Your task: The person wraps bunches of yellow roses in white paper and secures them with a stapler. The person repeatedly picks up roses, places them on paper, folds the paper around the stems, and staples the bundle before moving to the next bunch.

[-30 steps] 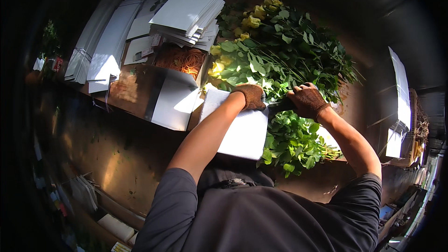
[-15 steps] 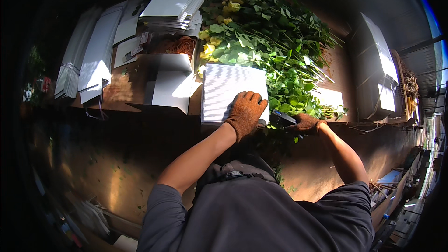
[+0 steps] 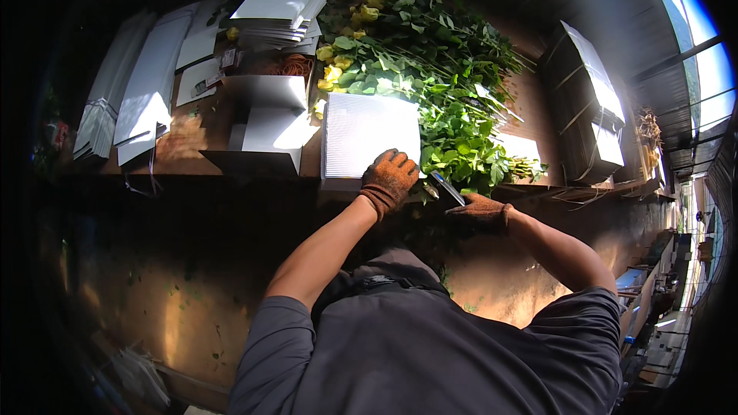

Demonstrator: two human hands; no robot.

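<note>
A white corrugated cardboard sheet, seemingly folded into a flat packet, lies at the table's front edge. My left hand, in a brown glove, grips its near right corner with curled fingers. Just to the right, my right hand, gloved alike, is closed around a dark, long-jawed hand tool that looks like a stapler. The tool's tip points up and left toward the sheet, a little apart from it. Leafy rose stems lie directly beyond the tool; yellow rose heads show at the pile's left side.
Left of the sheet stands an open white carton, with orange rubber bands behind it. A stack of white sheets rises farther back. Tied cardboard bundles lie at far left and stand at right.
The whole view has shifted slightly. My right hand has turned the tool, so its jaws now point more steeply upward. My left hand stays on the sheet's corner.
</note>
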